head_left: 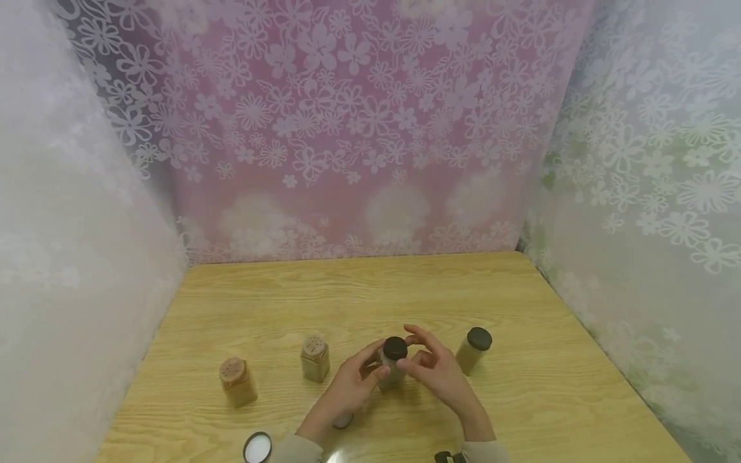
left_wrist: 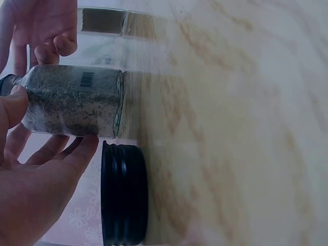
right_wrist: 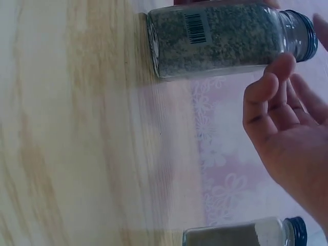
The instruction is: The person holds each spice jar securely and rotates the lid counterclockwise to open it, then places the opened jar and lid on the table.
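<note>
A clear glass jar (head_left: 392,379) of greyish-green flakes, with a black lid (head_left: 395,348), stands upright at the front middle of the table. My left hand (head_left: 349,384) grips it from the left, the thumb near the neck and the fingers along the glass in the left wrist view. My right hand (head_left: 438,375) is beside the lid, thumb at its near edge and index finger arched past its far side. In the right wrist view the other fingers (right_wrist: 279,105) of that hand curl loosely beside the jar neck. A barcode label (right_wrist: 198,27) shows on the glass.
Two jars with perforated tan tops, one orange-brown (head_left: 239,386) and one paler (head_left: 315,363), stand to the left. Another black-lidded jar (head_left: 472,352) stands right. A white-lined black cap (head_left: 257,447) lies front left. A black ridged cap (left_wrist: 124,195) is close by the left hand.
</note>
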The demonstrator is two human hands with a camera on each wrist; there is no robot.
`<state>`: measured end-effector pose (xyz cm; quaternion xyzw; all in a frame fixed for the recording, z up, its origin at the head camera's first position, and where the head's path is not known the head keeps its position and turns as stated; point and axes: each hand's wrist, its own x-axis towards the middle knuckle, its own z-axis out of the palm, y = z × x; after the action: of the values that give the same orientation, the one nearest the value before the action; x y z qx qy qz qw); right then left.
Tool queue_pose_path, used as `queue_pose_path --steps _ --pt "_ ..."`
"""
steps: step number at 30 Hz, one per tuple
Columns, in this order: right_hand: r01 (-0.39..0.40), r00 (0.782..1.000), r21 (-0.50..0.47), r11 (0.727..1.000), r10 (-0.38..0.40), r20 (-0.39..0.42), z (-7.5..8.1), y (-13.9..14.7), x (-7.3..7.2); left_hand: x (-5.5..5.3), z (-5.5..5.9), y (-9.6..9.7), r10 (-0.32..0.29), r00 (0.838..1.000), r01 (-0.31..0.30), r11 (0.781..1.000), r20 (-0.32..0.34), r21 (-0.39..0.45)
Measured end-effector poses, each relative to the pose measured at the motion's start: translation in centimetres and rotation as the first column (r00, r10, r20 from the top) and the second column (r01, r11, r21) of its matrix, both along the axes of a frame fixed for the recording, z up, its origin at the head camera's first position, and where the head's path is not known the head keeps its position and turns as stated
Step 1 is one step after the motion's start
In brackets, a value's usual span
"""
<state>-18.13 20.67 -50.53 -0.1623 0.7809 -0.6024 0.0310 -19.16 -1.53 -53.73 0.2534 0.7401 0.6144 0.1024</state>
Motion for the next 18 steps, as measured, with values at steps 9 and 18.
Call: queue_pose_path --steps 9,18 --pt "-0.007 1.0 -0.057 0.998 0.007 0.003 -0.23 0.44 -0.27 0.07 0.03 -0.12 -0.001 1.0 0.001 1.0 0.006 0.0" --pt "-0.068 0.997 -0.007 0.998 0.068 -0.044 0.22 0.14 -0.06 -0.07 -0.12 -0.07 -0.02 1.0 0.02 1.0 -0.009 0.012"
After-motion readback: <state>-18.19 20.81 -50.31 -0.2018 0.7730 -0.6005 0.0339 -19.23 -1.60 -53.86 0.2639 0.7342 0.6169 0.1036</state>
